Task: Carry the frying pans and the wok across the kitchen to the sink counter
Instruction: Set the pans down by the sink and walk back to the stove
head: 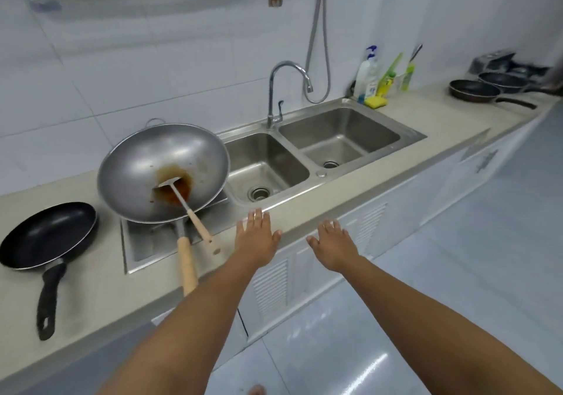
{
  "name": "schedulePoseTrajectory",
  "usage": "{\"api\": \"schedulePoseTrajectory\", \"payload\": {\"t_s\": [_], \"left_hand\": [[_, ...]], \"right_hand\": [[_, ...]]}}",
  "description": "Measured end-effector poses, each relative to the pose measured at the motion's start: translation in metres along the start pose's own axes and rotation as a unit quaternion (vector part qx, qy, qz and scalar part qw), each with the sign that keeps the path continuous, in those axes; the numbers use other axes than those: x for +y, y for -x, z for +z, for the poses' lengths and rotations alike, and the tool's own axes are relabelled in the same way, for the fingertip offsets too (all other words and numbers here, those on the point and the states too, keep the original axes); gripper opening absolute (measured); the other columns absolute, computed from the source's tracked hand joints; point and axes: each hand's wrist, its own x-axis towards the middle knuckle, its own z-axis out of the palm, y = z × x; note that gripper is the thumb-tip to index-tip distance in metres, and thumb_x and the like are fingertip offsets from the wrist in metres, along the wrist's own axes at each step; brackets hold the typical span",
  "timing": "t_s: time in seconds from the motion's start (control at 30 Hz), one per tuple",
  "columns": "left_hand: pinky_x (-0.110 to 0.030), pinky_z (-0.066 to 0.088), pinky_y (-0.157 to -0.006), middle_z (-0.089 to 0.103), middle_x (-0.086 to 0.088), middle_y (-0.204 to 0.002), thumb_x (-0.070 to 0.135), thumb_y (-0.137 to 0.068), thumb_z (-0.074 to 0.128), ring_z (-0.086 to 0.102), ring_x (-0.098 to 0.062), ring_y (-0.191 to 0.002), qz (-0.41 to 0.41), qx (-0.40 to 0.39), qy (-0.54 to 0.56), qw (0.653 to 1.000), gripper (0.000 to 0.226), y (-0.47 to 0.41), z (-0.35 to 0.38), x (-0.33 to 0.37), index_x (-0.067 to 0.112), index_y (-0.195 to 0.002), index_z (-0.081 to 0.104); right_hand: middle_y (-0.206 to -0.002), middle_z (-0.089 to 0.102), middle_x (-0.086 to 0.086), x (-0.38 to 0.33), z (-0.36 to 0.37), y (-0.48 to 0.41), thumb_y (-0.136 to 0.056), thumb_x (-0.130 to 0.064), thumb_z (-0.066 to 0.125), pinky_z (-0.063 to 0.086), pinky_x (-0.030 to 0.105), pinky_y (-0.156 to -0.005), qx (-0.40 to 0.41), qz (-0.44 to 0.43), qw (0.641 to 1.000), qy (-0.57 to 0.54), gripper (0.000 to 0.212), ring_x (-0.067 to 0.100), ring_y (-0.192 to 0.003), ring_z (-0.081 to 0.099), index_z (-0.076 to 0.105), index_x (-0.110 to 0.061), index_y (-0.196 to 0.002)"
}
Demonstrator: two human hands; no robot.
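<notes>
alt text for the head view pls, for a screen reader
Two bare hands, left hand and right hand, hover open and empty at the beige counter edge before a steel double sink. Left of it sit a sauce-stained steel wok and a black frying pan.

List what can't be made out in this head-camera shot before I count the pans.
- Dark pans at far right: head view, small and blurred; the second pan's handle runs off the right edge, and whether more lie behind is unclear.
- Wok: its underside and what it rests on are hidden by its own bowl.
- Bottles behind the sink: labels too small to read.
</notes>
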Motion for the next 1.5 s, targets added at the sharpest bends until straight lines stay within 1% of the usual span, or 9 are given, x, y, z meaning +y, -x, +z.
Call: {"api": "schedulePoseTrajectory", "payload": {"t_s": [0.1,0.27,0.4,0.63,0.9,1.07,1.17,1.3,1.5], "left_hand": [[-0.05,-0.001,-0.122,-0.008,-0.012,-0.166,0.045,-0.106,0.016,-0.006,-0.027,-0.153,0.021,-0.049,-0.028,0.998,0.066,-0.01,0.014,0.02,0.008,-0.158,-0.001],[-0.049,-0.002,-0.121,-0.008,-0.013,-0.166,0.045,-0.106,0.014,-0.006,-0.028,-0.153,0.112,-0.108,-0.065,0.986,0.067,-0.069,0.032,0.102,0.006,-0.158,-0.001],[-0.047,-0.003,-0.121,-0.008,-0.013,-0.166,0.045,-0.106,0.013,-0.005,-0.026,-0.153,0.158,-0.126,-0.072,0.977,0.066,-0.131,0.038,0.152,0.006,-0.158,-0.002],[-0.047,-0.004,-0.121,-0.008,-0.012,-0.166,0.046,-0.105,0.013,-0.007,-0.026,-0.153,0.244,-0.149,-0.099,0.953,0.067,-0.231,0.038,0.232,0.008,-0.158,-0.002],[-0.048,-0.001,-0.121,-0.002,-0.014,-0.166,0.045,-0.106,0.015,-0.002,-0.028,-0.153,0.327,-0.161,-0.123,0.923,0.066,-0.305,0.041,0.329,0.007,-0.158,0.003],[-0.047,-0.003,-0.122,-0.005,-0.013,-0.166,0.043,-0.107,0.014,-0.005,-0.027,-0.153,0.354,-0.167,-0.127,0.912,0.065,-0.349,0.039,0.409,0.006,-0.158,0.001],[-0.048,-0.003,-0.122,-0.008,-0.014,-0.166,0.042,-0.107,0.013,-0.007,-0.027,-0.152,0.35,-0.175,-0.117,0.913,0.064,-0.383,0.037,0.464,0.006,-0.158,-0.001],[-0.048,-0.003,-0.122,-0.006,-0.014,-0.166,0.042,-0.107,0.013,-0.007,-0.028,-0.153,0.34,-0.172,-0.111,0.918,0.064,-0.425,0.034,0.546,0.006,-0.158,-0.001],[-0.048,-0.002,-0.121,-0.005,-0.013,-0.166,0.043,-0.106,0.014,-0.006,-0.028,-0.153,0.357,-0.162,-0.106,0.914,0.065,-0.477,0.038,0.652,0.007,-0.158,0.001]], "right_hand": [[-0.168,0.003,0.009,0.026,0.001,0.002,-0.105,-0.047,0.02,0.004,0.047,-0.123,-0.028,0.026,0.999,0.006,0.066,0.03,-0.154,-0.001,0.015,-0.009,-0.159],[-0.168,0.003,0.009,0.116,-0.015,-0.01,-0.105,-0.047,0.018,0.006,0.048,-0.123,-0.032,0.141,0.989,-0.009,0.067,0.029,-0.154,-0.001,0.014,-0.006,-0.158],[-0.168,0.003,0.01,0.166,-0.037,-0.038,-0.105,-0.046,0.016,0.007,0.049,-0.123,-0.042,0.199,0.978,-0.035,0.067,0.03,-0.154,0.001,0.014,-0.006,-0.158],[-0.168,0.006,0.011,0.238,-0.062,-0.088,-0.105,-0.046,0.018,0.011,0.049,-0.123,-0.026,0.282,0.957,-0.065,0.066,0.031,-0.154,0.004,0.018,-0.006,-0.158],[-0.168,0.004,0.01,0.322,-0.089,-0.116,-0.105,-0.046,0.017,0.009,0.049,-0.123,-0.013,0.353,0.93,-0.096,0.066,0.03,-0.154,0.002,0.015,-0.007,-0.158],[-0.168,0.001,0.009,0.398,-0.119,-0.14,-0.105,-0.046,0.017,0.007,0.049,-0.123,-0.017,0.377,0.92,-0.108,0.066,0.03,-0.154,0.0,0.013,-0.008,-0.159],[-0.168,0.003,0.009,0.451,-0.149,-0.159,-0.105,-0.046,0.017,0.009,0.049,-0.123,-0.01,0.377,0.92,-0.108,0.066,0.03,-0.154,0.001,0.014,-0.008,-0.158],[-0.168,0.003,0.009,0.524,-0.192,-0.182,-0.105,-0.045,0.016,0.009,0.049,-0.123,0.006,0.378,0.919,-0.109,0.065,0.029,-0.154,0.002,0.016,-0.008,-0.158],[-0.168,0.005,0.009,0.62,-0.234,-0.215,-0.106,-0.044,0.018,0.011,0.049,-0.122,0.002,0.376,0.921,-0.102,0.064,0.029,-0.154,0.003,0.018,-0.007,-0.158]]}}
